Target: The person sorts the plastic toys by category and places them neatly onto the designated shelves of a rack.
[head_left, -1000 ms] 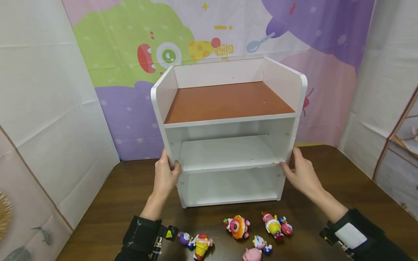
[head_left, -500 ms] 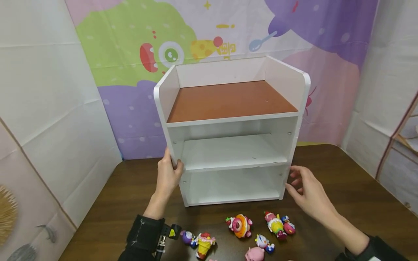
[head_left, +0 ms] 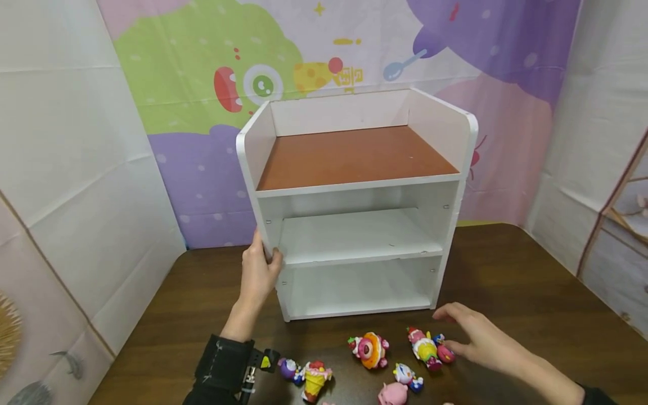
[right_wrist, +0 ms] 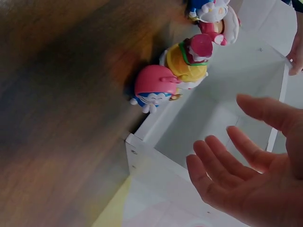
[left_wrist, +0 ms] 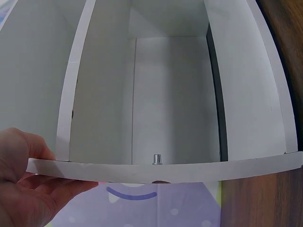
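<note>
A white shelf unit [head_left: 362,260] with a brown top board [head_left: 354,157] stands on the dark wooden table. My left hand [head_left: 257,277] grips its left side panel, thumb on the inner side and fingers outside, as the left wrist view also shows around the white panel edge [left_wrist: 142,171]. My right hand [head_left: 481,340] hovers with fingers spread beside two toy figures at the right: a pink-and-blue figure [head_left: 445,354] and a taller one with a yellow middle [head_left: 425,350]. In the right wrist view nothing lies in the right hand [right_wrist: 251,175].
Nearer the table's front are a toy with an orange ring [head_left: 373,351], a white-and-blue figure [head_left: 408,377], a pink figure [head_left: 393,394], an ice-cream-cone toy [head_left: 316,382] and a purple-headed figure [head_left: 289,369]. A printed cloth [head_left: 202,185] hangs behind the table [head_left: 167,315].
My right hand has let go of the shelf unit's right side and moved down and forward to the toy figures at the right. The left hand keeps its grip; the unit stays put.
</note>
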